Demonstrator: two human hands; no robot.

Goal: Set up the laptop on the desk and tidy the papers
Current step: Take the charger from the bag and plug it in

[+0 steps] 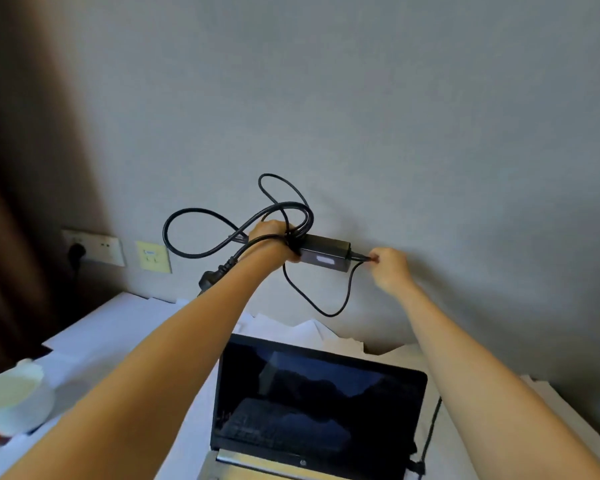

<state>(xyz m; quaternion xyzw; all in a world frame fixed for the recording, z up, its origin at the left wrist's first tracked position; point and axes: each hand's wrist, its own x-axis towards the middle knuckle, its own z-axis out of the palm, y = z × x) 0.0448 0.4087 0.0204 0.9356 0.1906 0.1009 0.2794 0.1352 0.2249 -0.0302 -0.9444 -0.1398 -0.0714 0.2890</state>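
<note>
An open laptop [317, 400] with a dark screen stands at the bottom centre, on a desk covered with loose white papers [125, 327]. Above it, in front of the wall, my left hand [274, 237] grips the black power adapter brick [324, 253] together with bundled loops of its black cable [222, 230]. The mains plug [210, 277] dangles below my left wrist. My right hand [390, 268] pinches the thin cable where it leaves the brick's right end; a loop of that cable hangs down between my hands.
Wall sockets [94, 247] with one black plug inserted and a yellowish wall plate [153, 256] sit on the wall at left. A white bowl-like object [14, 400] rests on the desk at far left. A dark curtain [21, 168] fills the left edge. A black cable [430, 434] runs along the laptop's right side.
</note>
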